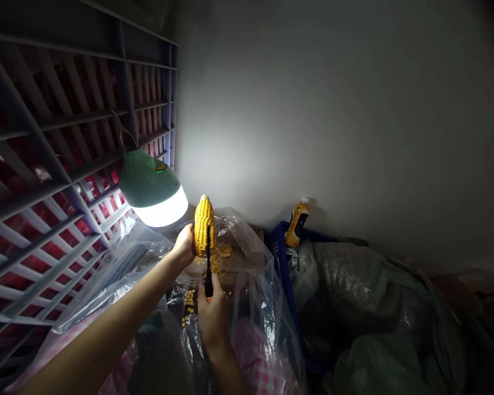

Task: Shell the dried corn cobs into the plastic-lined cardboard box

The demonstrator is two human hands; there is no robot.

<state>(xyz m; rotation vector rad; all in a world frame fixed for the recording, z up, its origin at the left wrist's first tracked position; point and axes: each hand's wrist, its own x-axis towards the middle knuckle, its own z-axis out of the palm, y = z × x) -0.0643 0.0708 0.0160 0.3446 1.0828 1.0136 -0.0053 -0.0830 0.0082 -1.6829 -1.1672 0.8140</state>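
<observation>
My left hand point(185, 245) is closed around the left side of an upright cob of yellow corn point(204, 219). Kernels cover most of the cob that I can see. My right hand point(214, 318) grips a screwdriver-like tool point(208, 274) with a dark handle and some orange near its lower end. The tool's black shaft points up and lies against the front of the cob, on its right side. Loose kernels point(225, 252) lie below and behind the cob on a brown surface, and more kernels point(189, 298) rest on clear plastic sheeting point(255, 263) left of my right hand.
A lit green lamp point(152, 181) hangs from a slatted plastic crate point(74, 192) on the left. To the right, a blue basket point(280, 263) holds bags and a yellow-and-black bottle point(297, 222). Dark green sacks point(366, 285) fill the lower right. A pale wall point(313, 109) stands behind.
</observation>
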